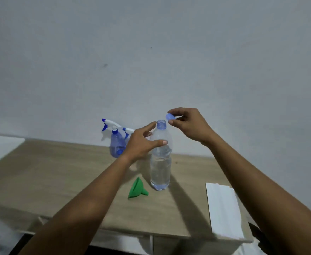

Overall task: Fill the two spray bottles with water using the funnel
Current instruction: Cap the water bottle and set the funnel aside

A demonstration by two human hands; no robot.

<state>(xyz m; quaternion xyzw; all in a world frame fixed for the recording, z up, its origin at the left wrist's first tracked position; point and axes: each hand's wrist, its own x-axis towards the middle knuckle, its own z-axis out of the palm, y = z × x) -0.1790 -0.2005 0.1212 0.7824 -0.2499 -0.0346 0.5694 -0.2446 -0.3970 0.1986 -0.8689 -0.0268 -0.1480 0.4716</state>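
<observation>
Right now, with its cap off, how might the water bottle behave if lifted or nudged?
The water bottle looks largely full, so probably heavy. Its thin clear walls may flex when squeezed. Tall, narrow and open-topped, it could tip and spill.

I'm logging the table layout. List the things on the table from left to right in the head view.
Left spray bottle → green funnel → uncapped water bottle → white sheet. The second spray bottle is left out: the left hand covers most of it.
</observation>
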